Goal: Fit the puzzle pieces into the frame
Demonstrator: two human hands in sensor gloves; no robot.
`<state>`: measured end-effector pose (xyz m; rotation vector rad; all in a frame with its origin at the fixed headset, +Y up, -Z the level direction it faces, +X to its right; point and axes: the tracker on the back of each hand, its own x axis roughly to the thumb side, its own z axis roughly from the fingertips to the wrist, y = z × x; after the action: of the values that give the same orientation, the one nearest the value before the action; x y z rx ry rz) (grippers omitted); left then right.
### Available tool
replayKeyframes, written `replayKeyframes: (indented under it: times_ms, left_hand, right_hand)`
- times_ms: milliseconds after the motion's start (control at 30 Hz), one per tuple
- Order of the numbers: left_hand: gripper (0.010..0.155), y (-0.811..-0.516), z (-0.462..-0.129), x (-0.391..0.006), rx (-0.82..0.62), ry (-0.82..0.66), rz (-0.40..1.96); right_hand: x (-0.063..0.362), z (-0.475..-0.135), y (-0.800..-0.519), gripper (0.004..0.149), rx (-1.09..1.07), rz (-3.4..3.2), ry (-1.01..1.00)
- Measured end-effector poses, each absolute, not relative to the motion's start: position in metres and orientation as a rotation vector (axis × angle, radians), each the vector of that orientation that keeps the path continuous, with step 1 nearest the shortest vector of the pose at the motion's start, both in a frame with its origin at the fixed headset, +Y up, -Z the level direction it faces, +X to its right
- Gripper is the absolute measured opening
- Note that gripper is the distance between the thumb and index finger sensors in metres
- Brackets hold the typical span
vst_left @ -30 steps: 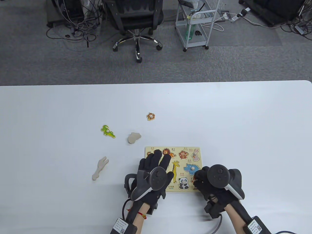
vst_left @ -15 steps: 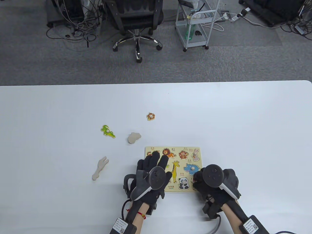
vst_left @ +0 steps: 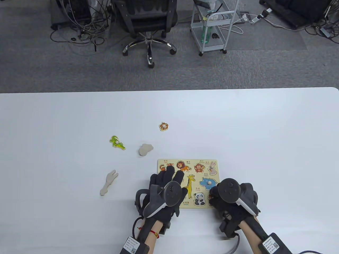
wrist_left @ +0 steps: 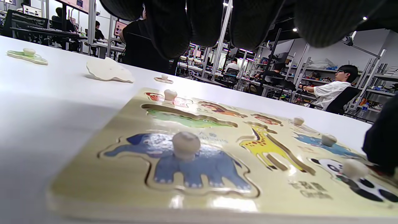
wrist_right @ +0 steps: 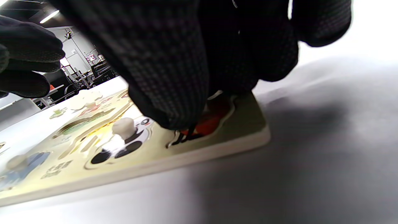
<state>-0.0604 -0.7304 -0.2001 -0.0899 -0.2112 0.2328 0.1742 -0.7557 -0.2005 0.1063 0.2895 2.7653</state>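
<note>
The wooden puzzle frame [vst_left: 215, 162] lies near the table's front edge. My left hand [vst_left: 169, 175] hovers flat and open over its left part; in the left wrist view its fingers [wrist_left: 168, 28] hang above the board [wrist_left: 124, 118] without touching the seated elephant piece [wrist_left: 186, 158]. My right hand [vst_left: 213, 195] is curled over the frame's front right corner. Its fingers [wrist_right: 174, 77] close on a red-orange piece [wrist_right: 217, 115] that lies in or at the corner slot. Panda [vst_left: 199, 199] and hippo [vst_left: 208, 183] pieces sit in the frame.
Loose pieces lie left of the frame: a green crocodile [vst_left: 117, 142], a small orange-brown animal [vst_left: 164, 126], a face-down rounded piece [vst_left: 145, 149] and a face-down long piece [vst_left: 108, 182]. A chair and cart stand on the floor beyond the table.
My left hand has drawn back toward the front edge, uncovering the tiger at the frame's top left. My right hand has shifted slightly left and back, staying on the corner piece.
</note>
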Motion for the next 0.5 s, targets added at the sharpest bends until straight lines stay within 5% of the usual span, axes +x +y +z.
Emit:
replayKeyframes:
  times_ms: [500]
  left_hand:
    - [0.066,-0.728,-0.199,-0.064,-0.091,-0.198,0.228]
  right_hand:
    - [0.18,-0.197,-0.745,0.054,0.107,2.75,0.278]
